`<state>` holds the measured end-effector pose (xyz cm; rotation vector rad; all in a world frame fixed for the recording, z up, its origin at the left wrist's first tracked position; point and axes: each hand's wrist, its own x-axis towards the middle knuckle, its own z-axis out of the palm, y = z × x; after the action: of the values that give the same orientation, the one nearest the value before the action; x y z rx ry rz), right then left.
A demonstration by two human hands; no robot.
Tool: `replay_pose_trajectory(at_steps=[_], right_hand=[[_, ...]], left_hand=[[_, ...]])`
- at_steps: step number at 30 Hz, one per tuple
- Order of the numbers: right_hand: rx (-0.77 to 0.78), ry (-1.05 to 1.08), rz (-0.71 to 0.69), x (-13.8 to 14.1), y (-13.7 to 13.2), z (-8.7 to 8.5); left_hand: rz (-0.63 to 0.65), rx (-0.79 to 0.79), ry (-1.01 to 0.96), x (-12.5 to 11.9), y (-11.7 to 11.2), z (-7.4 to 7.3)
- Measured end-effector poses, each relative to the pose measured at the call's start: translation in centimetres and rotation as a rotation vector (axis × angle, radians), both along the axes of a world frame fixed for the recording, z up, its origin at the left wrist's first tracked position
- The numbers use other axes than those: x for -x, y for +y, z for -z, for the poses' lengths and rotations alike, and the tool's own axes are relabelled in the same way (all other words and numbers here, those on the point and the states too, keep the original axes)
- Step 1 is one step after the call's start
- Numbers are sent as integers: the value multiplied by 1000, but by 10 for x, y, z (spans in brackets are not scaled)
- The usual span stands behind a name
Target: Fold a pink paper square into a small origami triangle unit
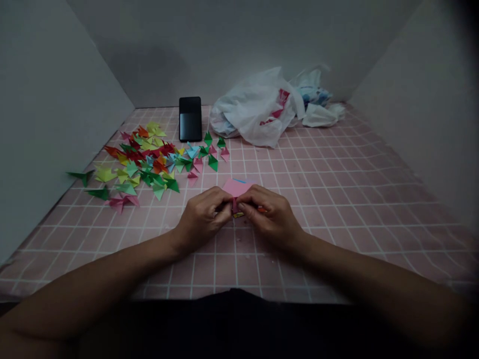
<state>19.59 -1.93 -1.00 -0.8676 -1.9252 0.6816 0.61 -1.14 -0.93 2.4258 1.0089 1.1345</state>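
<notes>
In the head view, the phone (190,119) lies toward the far edge of the tabletop (348,209), and the small folded piece of pink paper (235,205) is held nearer the person than the phone and to its right. The piece looks like thin, light paper: it should weigh next to nothing, bend readily and keep any crease, yet crumple or tear if pulled hard. Its smooth faces may slide a little under the fingers, so the best hold is likely a gentle pinch at the folded edges, close to the creases, with the middle left unpressed.

The left hand (207,211) has its thumb and forefinger brought together on the left side of the piece; the right hand (272,213) pinches the right side the same way. Each grip is nearly closed up, with only the paper's thickness seeming to part the fingertips, though the exact contact is partly hidden.

A pink sheet (238,186) lies just beyond the fingers, nearer than the phone and right of it, with a blue edge showing. Left of the phone and nearer the person spreads a cluster of folded paper shapes (149,177); right of the phone sits a crumpled white plastic bag (250,109).
</notes>
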Motion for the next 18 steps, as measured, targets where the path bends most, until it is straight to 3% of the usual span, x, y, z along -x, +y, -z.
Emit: replay_pose_trajectory(at_steps=[18], right_hand=[[7,-63,93,2,-3,-2]], left_hand=[[-1,-19,40,-1,-2,-1]])
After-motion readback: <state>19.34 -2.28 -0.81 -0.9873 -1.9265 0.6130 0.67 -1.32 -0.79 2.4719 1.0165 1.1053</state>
